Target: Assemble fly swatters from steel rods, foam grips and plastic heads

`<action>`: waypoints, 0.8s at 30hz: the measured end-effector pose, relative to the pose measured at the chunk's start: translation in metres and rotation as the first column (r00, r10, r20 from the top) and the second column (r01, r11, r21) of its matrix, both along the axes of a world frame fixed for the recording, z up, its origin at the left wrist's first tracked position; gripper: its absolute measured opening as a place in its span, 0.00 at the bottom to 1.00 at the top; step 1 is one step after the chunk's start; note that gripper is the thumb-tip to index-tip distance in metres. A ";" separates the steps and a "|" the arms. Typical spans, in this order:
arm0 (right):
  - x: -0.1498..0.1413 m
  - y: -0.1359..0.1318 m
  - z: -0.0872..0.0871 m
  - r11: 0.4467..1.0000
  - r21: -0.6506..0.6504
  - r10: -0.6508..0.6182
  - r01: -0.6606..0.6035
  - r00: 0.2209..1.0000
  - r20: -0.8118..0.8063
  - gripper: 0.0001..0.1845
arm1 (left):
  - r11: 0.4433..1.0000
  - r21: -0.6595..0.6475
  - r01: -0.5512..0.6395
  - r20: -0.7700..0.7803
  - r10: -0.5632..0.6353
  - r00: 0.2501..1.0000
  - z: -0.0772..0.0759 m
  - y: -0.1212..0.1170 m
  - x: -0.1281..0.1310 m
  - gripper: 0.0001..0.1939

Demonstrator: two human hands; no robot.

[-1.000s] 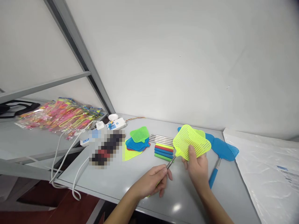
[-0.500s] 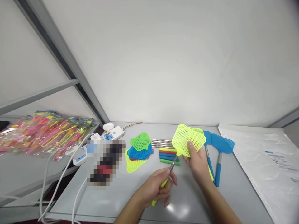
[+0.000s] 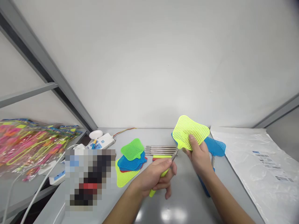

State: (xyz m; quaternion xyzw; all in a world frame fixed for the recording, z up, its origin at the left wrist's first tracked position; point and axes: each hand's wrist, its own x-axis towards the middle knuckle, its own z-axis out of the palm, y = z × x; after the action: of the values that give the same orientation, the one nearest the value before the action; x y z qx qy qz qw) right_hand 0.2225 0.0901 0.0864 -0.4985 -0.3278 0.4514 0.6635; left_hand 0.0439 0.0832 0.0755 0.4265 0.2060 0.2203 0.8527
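A yellow fly swatter (image 3: 188,130) is held between my two hands, tilted up to the right. My left hand (image 3: 158,175) is closed round its yellow grip, near the metal shaft. My right hand (image 3: 198,155) pinches the mesh head, thumb on the front face. Behind the right hand lie blue fly swatters (image 3: 216,147), partly covered. Left of the held swatter are several metal rods (image 3: 158,151) in a row, with coloured grip sleeves (image 3: 161,156) below them, mostly hidden by the left hand. Loose swatter heads overlap farther left: green (image 3: 133,149), blue (image 3: 129,162), yellow (image 3: 122,179) and a red edge.
White power strips (image 3: 102,141) with cables stand at the left, beside a pixelated dark object (image 3: 91,180). Packaged colourful items (image 3: 35,143) fill a shelf on the far left. A white plastic mailer bag (image 3: 252,168) covers the table's right side. A wall (image 3: 149,77) rises behind.
The view has shifted, so the table items appear farther left. Both hands keep their hold, and the swatter head now sits higher. The yellow swatter behind my right hand no longer shows.
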 end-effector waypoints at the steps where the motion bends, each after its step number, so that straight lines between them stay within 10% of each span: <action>1: 0.000 0.001 -0.002 1.000 0.025 0.008 -0.008 1.000 0.007 0.17 | 1.000 0.001 0.001 0.004 -0.001 1.000 -0.002 0.001 0.002 0.17; 10: -0.005 0.004 -0.018 0.998 0.011 0.065 -0.065 0.996 0.057 0.13 | 0.999 -0.049 -0.003 -0.129 -0.003 0.992 -0.011 0.003 -0.003 0.18; 19: -0.002 0.001 -0.021 0.997 -0.065 0.045 -0.045 0.999 0.003 0.15 | 0.861 0.507 -0.040 -0.505 0.335 0.796 0.003 -0.001 0.002 0.21; 24: 0.007 0.002 -0.024 0.995 -0.029 0.092 -0.093 0.996 -0.020 0.16 | 0.948 0.310 -0.067 -0.430 0.203 0.880 -0.007 -0.002 0.011 0.21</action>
State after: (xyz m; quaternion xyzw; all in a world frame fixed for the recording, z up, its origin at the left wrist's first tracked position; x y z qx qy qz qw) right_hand 0.2291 0.0923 0.0620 -0.4883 -0.3377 0.4911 0.6375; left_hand 0.0545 0.0813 0.0685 0.5694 0.3958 0.2009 0.6919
